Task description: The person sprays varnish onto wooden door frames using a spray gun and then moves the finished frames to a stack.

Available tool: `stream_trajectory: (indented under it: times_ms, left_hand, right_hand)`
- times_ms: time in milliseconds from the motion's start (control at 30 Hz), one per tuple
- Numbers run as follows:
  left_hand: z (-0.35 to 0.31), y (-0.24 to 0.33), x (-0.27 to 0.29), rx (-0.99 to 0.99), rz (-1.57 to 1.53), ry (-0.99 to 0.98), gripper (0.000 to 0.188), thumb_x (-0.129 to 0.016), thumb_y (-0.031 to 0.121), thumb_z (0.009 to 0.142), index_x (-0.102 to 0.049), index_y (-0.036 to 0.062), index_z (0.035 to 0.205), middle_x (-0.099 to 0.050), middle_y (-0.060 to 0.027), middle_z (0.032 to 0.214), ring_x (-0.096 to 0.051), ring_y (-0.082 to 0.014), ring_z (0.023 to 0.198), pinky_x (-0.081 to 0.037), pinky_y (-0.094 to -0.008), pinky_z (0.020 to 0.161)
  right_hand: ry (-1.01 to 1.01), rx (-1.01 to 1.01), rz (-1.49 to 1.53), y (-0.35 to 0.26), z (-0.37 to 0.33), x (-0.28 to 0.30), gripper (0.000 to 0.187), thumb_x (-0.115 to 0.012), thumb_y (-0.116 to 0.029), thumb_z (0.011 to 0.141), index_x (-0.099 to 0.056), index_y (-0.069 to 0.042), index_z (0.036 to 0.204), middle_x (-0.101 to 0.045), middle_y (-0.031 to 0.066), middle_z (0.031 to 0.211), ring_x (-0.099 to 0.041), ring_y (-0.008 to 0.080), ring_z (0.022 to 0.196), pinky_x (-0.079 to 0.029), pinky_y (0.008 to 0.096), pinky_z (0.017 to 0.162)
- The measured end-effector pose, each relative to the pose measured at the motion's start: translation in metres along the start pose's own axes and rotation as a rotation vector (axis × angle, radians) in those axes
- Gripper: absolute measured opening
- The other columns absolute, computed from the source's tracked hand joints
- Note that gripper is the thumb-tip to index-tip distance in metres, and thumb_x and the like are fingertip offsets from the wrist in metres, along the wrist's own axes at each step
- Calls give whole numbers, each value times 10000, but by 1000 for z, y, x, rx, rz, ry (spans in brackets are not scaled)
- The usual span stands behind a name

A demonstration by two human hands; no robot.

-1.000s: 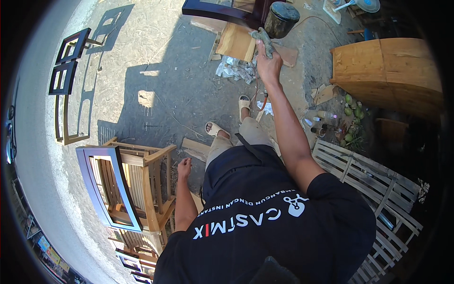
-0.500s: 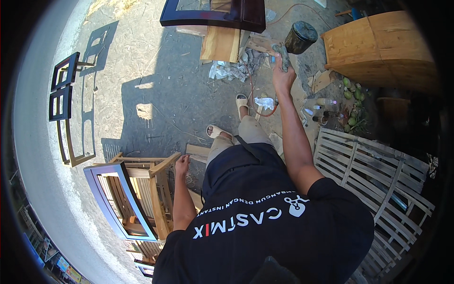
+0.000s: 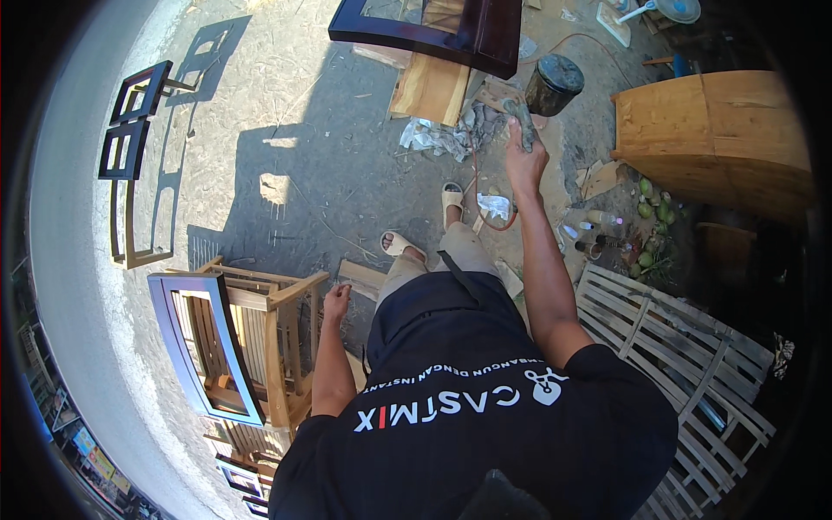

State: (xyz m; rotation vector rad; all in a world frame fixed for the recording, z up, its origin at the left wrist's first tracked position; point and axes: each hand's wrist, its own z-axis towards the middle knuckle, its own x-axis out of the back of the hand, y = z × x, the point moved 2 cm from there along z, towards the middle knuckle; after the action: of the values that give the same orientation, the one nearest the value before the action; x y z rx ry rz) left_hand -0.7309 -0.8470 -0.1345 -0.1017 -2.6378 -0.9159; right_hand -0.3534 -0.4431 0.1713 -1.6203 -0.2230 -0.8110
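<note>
The rag is bunched in my right hand, my fingers closed around it, arm stretched out ahead of me over the ground. It sits just beside the dark can, at the can's lower left, though I cannot tell whether the two touch. Left of the rag lies a crumpled heap of pale cloth, and just beyond that a bare plank runs under the dark stained frame at the far edge of the ground. A thin red cord trails from the heap down toward my feet; my two sandals stand on the concrete, with a scrap of clear plastic just beside the right one. My left hand hangs low at my side, fingers loosely curled and holding nothing, close to the arm of the wooden chair, which stands to my left with a blue-grey frame leaning on it. A curved plywood cabinet stands to my right, with small bottles and green fruit scattered on the ground near it. A slatted pallet lies by my right shoulder. Dark open frames stand well apart at the far left, in sunlight.
</note>
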Motion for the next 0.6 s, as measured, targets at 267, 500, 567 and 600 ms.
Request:
stream_trajectory:
  times_ms: [267,500,567,600]
  left_hand:
    - [-8,10,-13,-5,-74,69,328,-633,287,993,-717,44,1198,-758,-110,1002,-728,-203,864,-559,-350,790]
    - [-27,-8,-11,23,-145,86,336,-628,285,1001,-711,31,1204,-748,-127,1007,-721,-189,861,-560,-344,769]
    - [-34,-21,-12,30,-162,63,336,-627,285,1001,-711,30,1204,-748,-126,1005,-720,-186,856,-563,-345,766]
    - [-36,-25,-10,35,-192,62,336,-627,284,1001,-712,29,1204,-747,-126,1003,-718,-183,851,-565,-347,762]
  right_hand:
    - [-189,328,29,-67,-7,-93,518,-650,-491,965,-713,22,995,-687,224,745,-685,360,746,-520,444,714]
    - [-387,401,160,-140,-12,-147,551,-648,-535,952,-679,14,913,-669,247,689,-685,452,711,-517,495,660]
    - [-364,386,109,-151,-7,-149,531,-648,-520,958,-698,7,983,-694,250,778,-701,434,785,-526,466,703]
    - [-355,388,70,-156,-5,-148,519,-648,-506,963,-718,0,1053,-719,254,866,-717,415,858,-535,437,747]
